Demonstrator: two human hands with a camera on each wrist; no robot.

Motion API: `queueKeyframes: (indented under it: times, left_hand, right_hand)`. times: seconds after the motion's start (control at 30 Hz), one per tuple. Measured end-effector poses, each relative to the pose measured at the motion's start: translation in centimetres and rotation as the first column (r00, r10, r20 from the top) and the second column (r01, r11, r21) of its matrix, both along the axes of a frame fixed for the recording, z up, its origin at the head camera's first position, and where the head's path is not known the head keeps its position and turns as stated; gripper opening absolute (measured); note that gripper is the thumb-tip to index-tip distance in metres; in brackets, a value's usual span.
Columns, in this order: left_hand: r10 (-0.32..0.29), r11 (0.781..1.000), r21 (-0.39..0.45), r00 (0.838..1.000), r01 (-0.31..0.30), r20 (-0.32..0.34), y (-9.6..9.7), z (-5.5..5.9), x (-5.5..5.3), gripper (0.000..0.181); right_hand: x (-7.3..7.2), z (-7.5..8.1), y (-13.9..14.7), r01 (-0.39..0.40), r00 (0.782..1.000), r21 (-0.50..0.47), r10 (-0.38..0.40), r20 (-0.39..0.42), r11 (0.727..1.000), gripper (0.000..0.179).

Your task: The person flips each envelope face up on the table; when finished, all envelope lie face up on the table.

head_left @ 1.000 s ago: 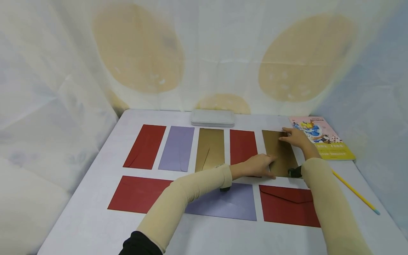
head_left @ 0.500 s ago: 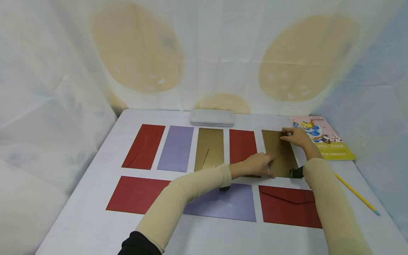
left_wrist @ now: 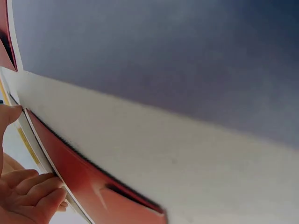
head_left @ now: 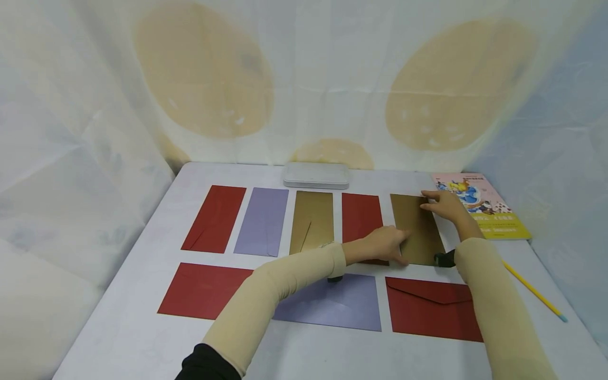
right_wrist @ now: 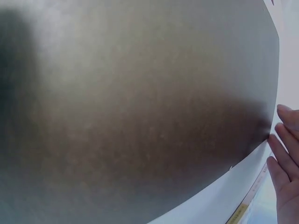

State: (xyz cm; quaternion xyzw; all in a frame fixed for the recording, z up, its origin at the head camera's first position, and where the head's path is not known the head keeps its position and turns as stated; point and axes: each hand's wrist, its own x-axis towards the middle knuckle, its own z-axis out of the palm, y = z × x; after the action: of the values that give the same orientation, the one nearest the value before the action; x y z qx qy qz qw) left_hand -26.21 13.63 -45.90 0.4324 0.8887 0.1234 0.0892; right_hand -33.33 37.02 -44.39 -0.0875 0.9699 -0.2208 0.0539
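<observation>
In the head view, a gold envelope [head_left: 418, 232] lies flat at the right end of the back row. My right hand [head_left: 446, 206] is at its far right corner, with fingertips on the paper and the fingers extended. My left hand [head_left: 380, 245] reaches across a red envelope [head_left: 361, 214] to the gold one's left edge, thumb spread toward its near corner. Bent, relaxed fingers of the left hand [left_wrist: 32, 196] show beside a red envelope [left_wrist: 84, 177] in the left wrist view. The gold envelope [right_wrist: 154, 93] fills most of the right wrist view, with the right hand [right_wrist: 287, 158] at its edge.
Further left in the back row lie another gold envelope [head_left: 313, 216], a lilac one [head_left: 262, 221] and a red one [head_left: 216, 219]. In front are red [head_left: 204, 290], lilac [head_left: 351, 301] and red [head_left: 432, 309] envelopes. A flat case [head_left: 316, 175], book [head_left: 494, 211] and pencil [head_left: 534, 290] surround them.
My right hand has shifted slightly to the right along the gold envelope's far edge. The left hand stays nearly in place, and the envelopes lie almost as before.
</observation>
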Motion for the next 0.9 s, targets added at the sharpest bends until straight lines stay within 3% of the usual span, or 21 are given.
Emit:
queueKeyframes:
  times: [0.23,0.37,0.7,0.9]
  left_hand:
    - [-0.003,1.0,-0.023,0.999,0.002,-0.041,-0.1,-0.2,0.1,0.084]
    - [-0.002,1.0,-0.027,1.0,0.001,-0.027,-0.2,-0.2,0.1,0.084]
    - [-0.039,0.998,-0.05,0.998,0.037,-0.052,0.1,0.1,0.3,0.044]
    - [-0.062,0.996,-0.068,0.994,0.056,-0.091,0.3,0.1,0.5,0.038]
  right_hand:
    - [0.2,-0.4,0.2,0.009,1.0,0.01,-0.009,0.026,1.0,0.058]
    - [0.2,-0.5,0.3,0.001,1.0,0.003,-0.001,0.026,1.0,0.058]
    - [0.3,-0.5,0.3,-0.004,0.999,-0.026,0.005,0.035,1.0,0.058]
    - [1.1,0.0,0.7,0.023,0.998,-0.023,-0.021,0.064,0.999,0.064]
